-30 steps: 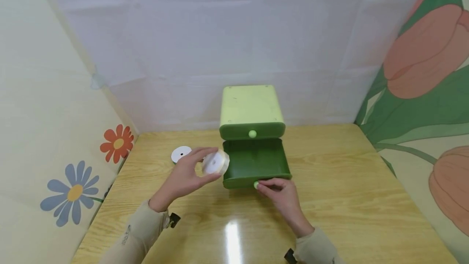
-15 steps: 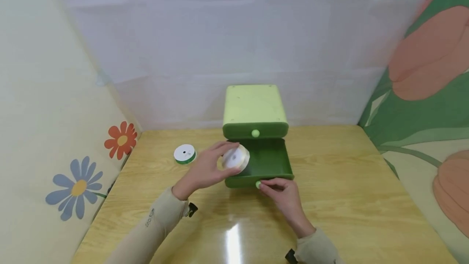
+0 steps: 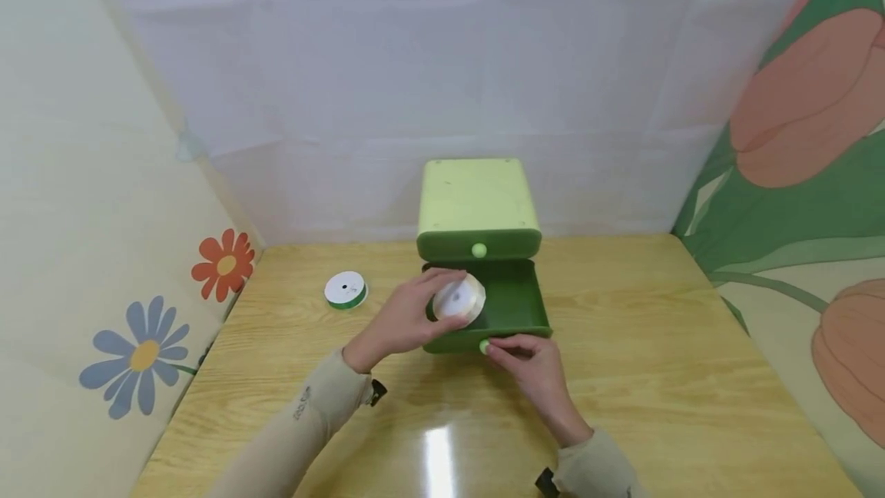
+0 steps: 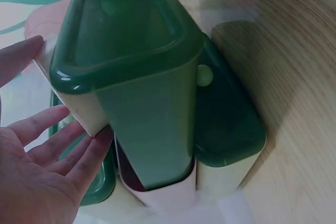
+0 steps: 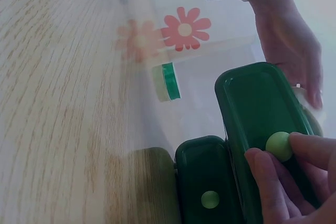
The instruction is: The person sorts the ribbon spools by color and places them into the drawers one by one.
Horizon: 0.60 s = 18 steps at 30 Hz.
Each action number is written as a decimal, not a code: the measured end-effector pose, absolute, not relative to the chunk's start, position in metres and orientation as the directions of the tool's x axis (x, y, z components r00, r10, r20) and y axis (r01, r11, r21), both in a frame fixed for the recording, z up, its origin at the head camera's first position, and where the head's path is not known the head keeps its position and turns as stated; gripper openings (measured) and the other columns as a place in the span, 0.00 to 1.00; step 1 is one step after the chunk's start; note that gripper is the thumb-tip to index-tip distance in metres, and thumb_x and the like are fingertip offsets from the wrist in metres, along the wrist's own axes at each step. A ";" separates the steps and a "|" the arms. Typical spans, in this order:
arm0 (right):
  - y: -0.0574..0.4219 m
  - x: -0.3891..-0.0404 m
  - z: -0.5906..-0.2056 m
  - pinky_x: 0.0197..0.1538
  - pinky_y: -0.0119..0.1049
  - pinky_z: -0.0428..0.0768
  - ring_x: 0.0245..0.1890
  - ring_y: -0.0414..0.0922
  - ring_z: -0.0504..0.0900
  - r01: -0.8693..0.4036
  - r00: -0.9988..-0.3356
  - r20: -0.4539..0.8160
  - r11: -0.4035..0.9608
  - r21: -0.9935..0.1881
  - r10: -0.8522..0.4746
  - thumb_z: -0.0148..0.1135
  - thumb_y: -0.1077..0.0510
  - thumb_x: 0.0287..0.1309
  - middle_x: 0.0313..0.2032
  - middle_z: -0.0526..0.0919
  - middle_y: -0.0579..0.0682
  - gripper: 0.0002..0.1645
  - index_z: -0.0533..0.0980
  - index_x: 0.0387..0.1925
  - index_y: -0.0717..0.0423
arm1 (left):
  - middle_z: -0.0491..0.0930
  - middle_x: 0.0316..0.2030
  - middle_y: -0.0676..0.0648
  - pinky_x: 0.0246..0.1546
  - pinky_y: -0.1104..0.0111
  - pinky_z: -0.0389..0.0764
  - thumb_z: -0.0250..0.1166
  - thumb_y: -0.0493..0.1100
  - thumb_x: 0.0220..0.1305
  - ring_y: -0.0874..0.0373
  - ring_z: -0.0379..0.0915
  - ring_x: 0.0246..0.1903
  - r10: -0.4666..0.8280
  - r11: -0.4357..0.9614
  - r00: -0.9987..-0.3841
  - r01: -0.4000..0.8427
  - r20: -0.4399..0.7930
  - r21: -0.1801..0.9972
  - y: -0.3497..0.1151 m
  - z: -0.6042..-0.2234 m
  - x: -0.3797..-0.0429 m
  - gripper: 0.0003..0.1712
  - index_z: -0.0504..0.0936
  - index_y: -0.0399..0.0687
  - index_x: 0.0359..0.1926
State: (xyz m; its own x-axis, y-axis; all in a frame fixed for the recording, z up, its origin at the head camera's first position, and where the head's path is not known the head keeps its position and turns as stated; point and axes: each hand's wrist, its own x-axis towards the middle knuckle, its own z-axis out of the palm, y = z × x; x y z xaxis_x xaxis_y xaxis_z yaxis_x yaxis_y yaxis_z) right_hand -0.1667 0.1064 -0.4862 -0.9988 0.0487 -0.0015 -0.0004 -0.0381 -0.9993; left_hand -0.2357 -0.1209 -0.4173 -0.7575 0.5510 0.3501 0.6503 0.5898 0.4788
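Observation:
My left hand (image 3: 408,317) holds a cream-white ribbon spool (image 3: 459,301) between thumb and fingers, tilted over the left part of the pulled-out drawer (image 3: 445,343). In the left wrist view the spool's pale edge (image 4: 80,115) shows beside the green drawer front (image 4: 126,40). With thumb and fingertips, my right hand (image 3: 535,371) pinches the drawer's light green round knob (image 5: 279,146). The drawer belongs to a small light green cabinet (image 3: 478,194); its dark green inside shows to the right of the spool.
A spool of green ribbon (image 3: 346,290) lies on the wooden table (image 3: 664,360), left of the cabinet. Above the pulled-out drawer is a closed top drawer (image 3: 442,246); a lower drawer (image 4: 226,108) shows beneath it. A white cloth wall (image 3: 359,83) stands behind.
My left hand has moved right with the cream-white spool, from the drawer's left side to over its inside. The right hand keeps its pinch on the knob, and the drawer stays pulled out.

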 end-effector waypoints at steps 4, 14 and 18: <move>0.106 -0.167 -0.487 0.42 0.34 0.89 0.32 0.40 0.90 -0.005 -0.999 0.002 -0.051 -0.999 0.045 0.75 0.72 0.53 0.38 0.90 0.63 0.08 0.87 0.37 0.70 | 0.77 0.67 0.47 0.55 0.57 0.83 0.74 0.59 0.63 0.51 0.80 0.59 0.552 0.597 -0.768 0.636 0.325 0.489 -0.119 -0.422 -0.238 0.40 0.75 0.52 0.72; 0.106 -0.167 -0.485 0.44 0.39 0.90 0.32 0.41 0.90 0.016 -0.999 -0.018 -0.054 -0.998 0.042 0.75 0.71 0.54 0.38 0.91 0.61 0.08 0.87 0.38 0.69 | 0.74 0.71 0.45 0.60 0.51 0.81 0.75 0.56 0.62 0.45 0.73 0.67 0.547 0.617 -0.786 0.612 0.288 0.495 -0.117 -0.429 -0.242 0.39 0.76 0.53 0.71; 0.106 -0.167 -0.485 0.44 0.39 0.90 0.33 0.41 0.90 0.016 -0.999 -0.019 -0.060 -0.998 0.042 0.75 0.72 0.54 0.38 0.91 0.62 0.08 0.87 0.38 0.70 | 0.72 0.72 0.45 0.61 0.50 0.80 0.75 0.55 0.62 0.44 0.72 0.68 0.553 0.611 -0.787 0.606 0.274 0.509 -0.116 -0.427 -0.242 0.38 0.75 0.52 0.71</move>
